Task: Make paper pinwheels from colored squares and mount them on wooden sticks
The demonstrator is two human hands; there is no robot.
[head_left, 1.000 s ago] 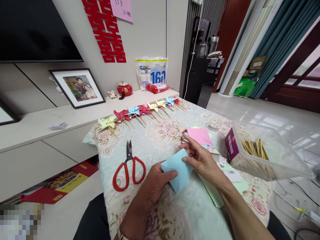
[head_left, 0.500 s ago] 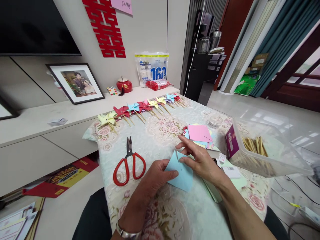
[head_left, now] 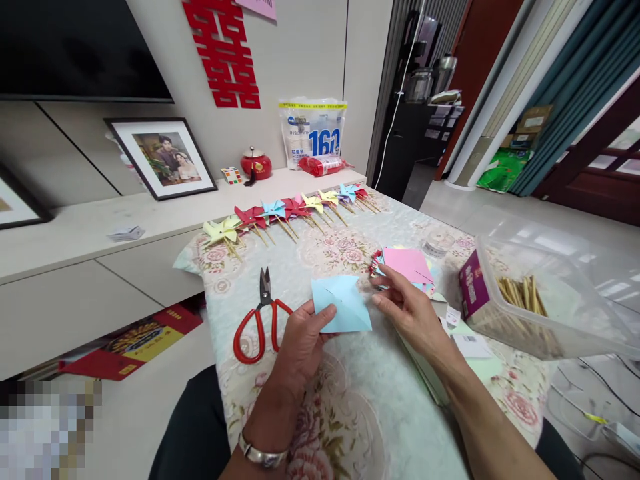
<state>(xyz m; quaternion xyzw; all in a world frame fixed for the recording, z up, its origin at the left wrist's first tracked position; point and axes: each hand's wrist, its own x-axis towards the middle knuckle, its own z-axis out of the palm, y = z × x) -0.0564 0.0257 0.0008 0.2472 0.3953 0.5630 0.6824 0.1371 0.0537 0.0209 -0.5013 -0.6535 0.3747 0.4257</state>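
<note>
The left hand's [head_left: 305, 340] grip is clamped on a blue sheet [head_left: 346, 311] above the counter [head_left: 383, 380]; the right hand [head_left: 413, 313], parted and empty, hovers just beside. The step looks like positioning the slit sheet; the next move calls for a light touch.

Pale panelled wall [head_left: 310, 53] at twelve o'clock, black screen [head_left: 75, 50] at ten, white cabinet [head_left: 50, 300] at nine, teal curtain [head_left: 570, 110] at two, dark paned door [head_left: 565, 183] and glossy floor [head_left: 600, 247] reflecting light at three
</note>
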